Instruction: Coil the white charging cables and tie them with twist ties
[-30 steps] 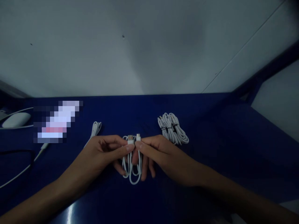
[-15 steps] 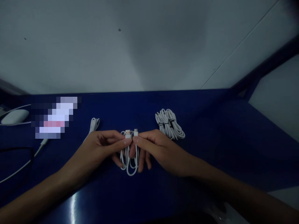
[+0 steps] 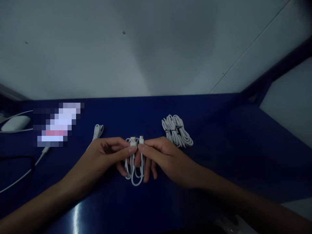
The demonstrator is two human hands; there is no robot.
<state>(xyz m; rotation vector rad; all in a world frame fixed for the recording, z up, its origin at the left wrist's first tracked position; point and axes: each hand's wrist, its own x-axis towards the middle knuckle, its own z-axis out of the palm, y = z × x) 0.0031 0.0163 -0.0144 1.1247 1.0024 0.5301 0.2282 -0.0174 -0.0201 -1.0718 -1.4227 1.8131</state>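
Between my two hands hangs a white USB cable [image 3: 137,182], folded into loose loops. My left hand [image 3: 104,155] pinches the cable at its wider USB plug, which points away from me and has orange showing inside. With thumb and forefinger, my right hand [image 3: 165,156] grips the narrower plug at the cable's other end. The two plugs stand side by side, nearly level. Some of the loops are hidden behind my fingers. Just beyond my right hand lies a pile of coiled white cables [image 3: 176,130] bound with black ties.
Another folded white cable [image 3: 98,130] lies past my left hand, partly covered by it. At the left are a blurred-out bright screen [image 3: 60,120] with a cord plugged in and a white rounded object [image 3: 16,123]. A pale wall [image 3: 97,65] rises behind the blue table [image 3: 234,143].
Hardly anything differs. The whole view has shifted by a few pixels, and both hands keep the same hold on the cable's plugs.
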